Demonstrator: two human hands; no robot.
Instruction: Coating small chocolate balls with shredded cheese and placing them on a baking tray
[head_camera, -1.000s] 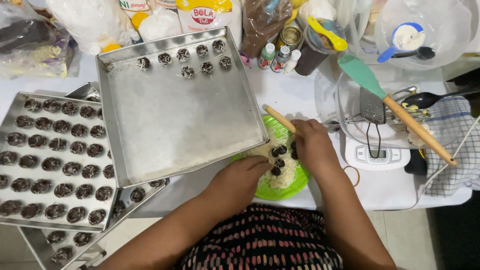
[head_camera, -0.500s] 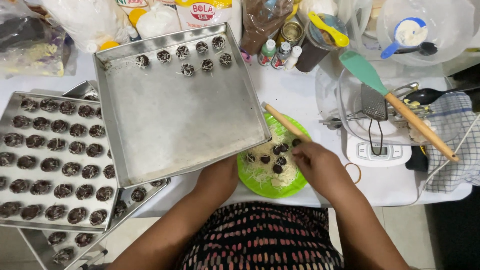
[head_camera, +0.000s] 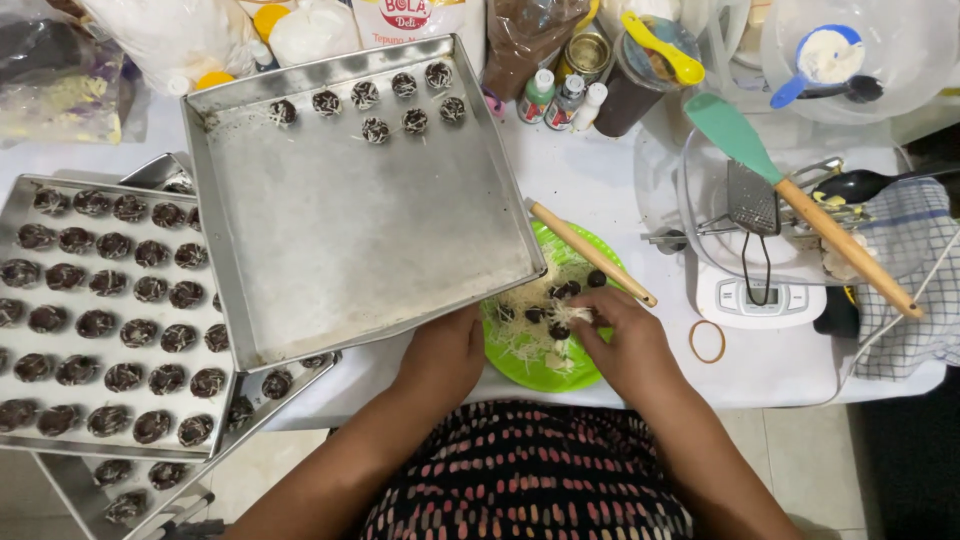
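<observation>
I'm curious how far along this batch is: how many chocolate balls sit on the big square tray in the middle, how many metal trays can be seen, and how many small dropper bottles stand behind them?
Dark chocolate balls with white shreds on the square silver metal tray: 8
Silver metal trays in view: 3
Small dropper bottles: 3
Total: 14

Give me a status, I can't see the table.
Right hand pinching a ball on the green plate. Left hand resting at plate's edge. Nothing blocking.
</observation>
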